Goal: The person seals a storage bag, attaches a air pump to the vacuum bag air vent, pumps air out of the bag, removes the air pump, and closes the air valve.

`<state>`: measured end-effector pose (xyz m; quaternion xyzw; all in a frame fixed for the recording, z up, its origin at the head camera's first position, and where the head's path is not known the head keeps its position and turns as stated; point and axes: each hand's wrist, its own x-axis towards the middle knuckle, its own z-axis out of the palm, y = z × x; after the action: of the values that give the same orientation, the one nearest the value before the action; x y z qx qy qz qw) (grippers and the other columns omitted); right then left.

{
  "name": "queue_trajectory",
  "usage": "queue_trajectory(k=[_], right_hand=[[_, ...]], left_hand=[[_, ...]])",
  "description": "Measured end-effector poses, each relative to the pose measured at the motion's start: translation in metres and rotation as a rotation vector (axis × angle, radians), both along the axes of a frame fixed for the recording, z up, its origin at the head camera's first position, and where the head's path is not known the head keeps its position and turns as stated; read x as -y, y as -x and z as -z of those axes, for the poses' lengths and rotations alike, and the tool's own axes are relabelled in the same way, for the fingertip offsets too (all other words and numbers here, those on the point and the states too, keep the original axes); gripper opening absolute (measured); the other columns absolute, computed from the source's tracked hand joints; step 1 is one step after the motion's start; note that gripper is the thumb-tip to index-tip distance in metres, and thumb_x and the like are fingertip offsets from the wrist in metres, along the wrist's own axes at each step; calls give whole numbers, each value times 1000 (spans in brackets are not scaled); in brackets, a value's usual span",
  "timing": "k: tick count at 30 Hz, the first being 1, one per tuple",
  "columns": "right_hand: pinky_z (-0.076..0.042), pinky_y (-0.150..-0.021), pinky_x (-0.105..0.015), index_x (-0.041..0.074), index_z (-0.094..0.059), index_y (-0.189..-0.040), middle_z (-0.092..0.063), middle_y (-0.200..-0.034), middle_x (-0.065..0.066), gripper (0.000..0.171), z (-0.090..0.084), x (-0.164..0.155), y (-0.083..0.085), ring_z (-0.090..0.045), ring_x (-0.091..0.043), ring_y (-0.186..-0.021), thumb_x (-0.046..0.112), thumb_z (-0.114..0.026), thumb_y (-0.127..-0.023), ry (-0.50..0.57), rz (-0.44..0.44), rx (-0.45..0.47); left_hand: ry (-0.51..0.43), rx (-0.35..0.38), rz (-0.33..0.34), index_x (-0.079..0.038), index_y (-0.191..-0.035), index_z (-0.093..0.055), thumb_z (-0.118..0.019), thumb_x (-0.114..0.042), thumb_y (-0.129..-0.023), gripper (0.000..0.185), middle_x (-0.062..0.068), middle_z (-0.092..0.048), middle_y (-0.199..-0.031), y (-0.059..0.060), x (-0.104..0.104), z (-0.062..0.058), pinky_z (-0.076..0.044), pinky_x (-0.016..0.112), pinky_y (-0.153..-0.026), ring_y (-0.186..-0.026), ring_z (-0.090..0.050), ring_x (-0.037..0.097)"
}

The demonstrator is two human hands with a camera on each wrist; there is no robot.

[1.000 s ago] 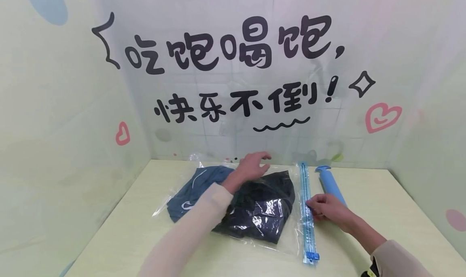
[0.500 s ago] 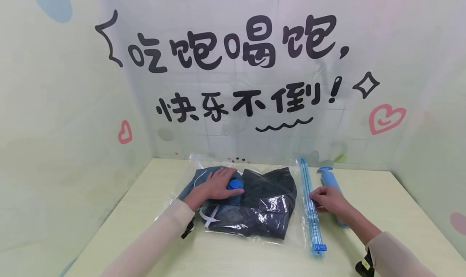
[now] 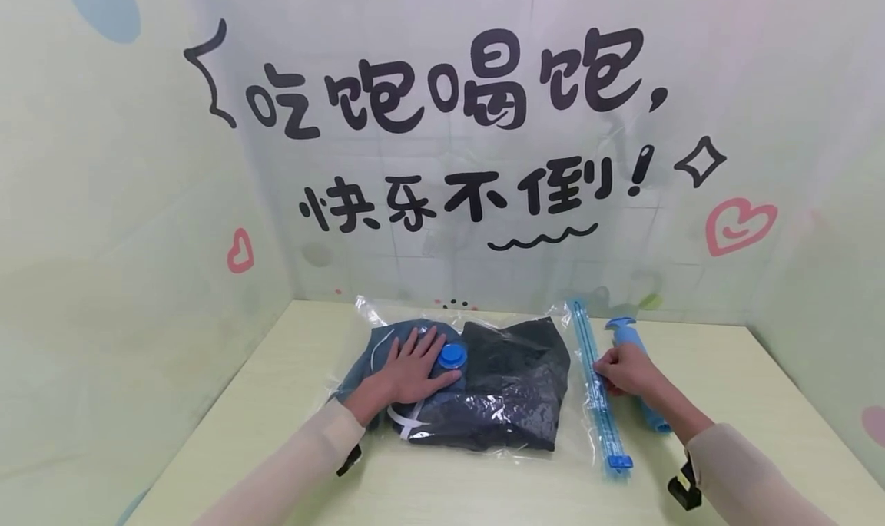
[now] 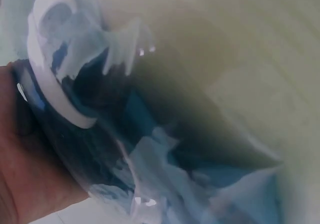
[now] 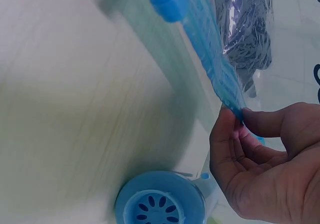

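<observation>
A clear vacuum storage bag (image 3: 498,443) lies flat on the table with folded clothes inside, a blue-grey garment (image 3: 356,368) on the left and a dark one (image 3: 515,372) on the right. My left hand (image 3: 408,372) rests spread on the bag over the blue-grey garment, thumb just below the round blue valve (image 3: 452,355). Along the bag's right edge runs a blue zip seal (image 3: 594,392) with a blue slider (image 3: 620,462) at its near end. My right hand (image 3: 631,368) pinches this seal edge between thumb and fingers; in the right wrist view the strip (image 5: 212,59) hangs above the table.
A blue hand pump (image 3: 653,415) lies right of the bag, partly behind my right hand; its round slotted end (image 5: 159,209) shows in the right wrist view. Printed walls (image 3: 442,280) enclose the table (image 3: 429,487) at the back and both sides.
My left hand has come down leftward from above the bag's middle onto the blue-grey garment, uncovering the valve. My right hand, still pinching the seal, has moved slightly right with the bag's edge.
</observation>
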<state>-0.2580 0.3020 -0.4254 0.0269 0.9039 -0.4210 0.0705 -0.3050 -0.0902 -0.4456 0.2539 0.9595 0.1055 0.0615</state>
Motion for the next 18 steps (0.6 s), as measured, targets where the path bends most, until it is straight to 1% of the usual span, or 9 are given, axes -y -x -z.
queue_trajectory(k=[3,8,13,18], right_hand=[[-53,-57,-29,-9,-66,-91,-58,-74,-8,16,1,0,3,-55,-19,-62,4,-64,-99,-30,-12,-13],[-51,-54,-28,-8,-67,-86,-56,-68,-6,17,2,-2,6,-54,-17,-56,4,-64,-99,-115,-49,-25],[-50,-53,-28,-5,-65,-82,-55,-64,-5,20,-1,0,7,-54,-16,-54,4,-63,-99,-176,-83,-36],[-49,-54,-29,-6,-66,-84,-55,-64,-5,20,-3,4,7,-55,-17,-56,5,-62,-100,-226,-98,-38]], left_hand=[[5,1,-7,-13,-164,-22,-42,-67,-100,86,12,-12,-168,-5,1,1,-5,66,-115,-151,-3,43],[4,-2,-19,-13,-164,-21,-41,-71,-98,90,11,-12,-168,-12,0,-1,-4,66,-114,-151,-2,41],[1,-14,-24,-12,-164,-22,-41,-71,-99,90,11,-14,-168,-14,1,1,-5,65,-115,-151,-4,42],[-17,-20,-17,-11,-163,-22,-41,-70,-99,89,12,-15,-168,-16,3,3,-6,66,-114,-151,-5,43]])
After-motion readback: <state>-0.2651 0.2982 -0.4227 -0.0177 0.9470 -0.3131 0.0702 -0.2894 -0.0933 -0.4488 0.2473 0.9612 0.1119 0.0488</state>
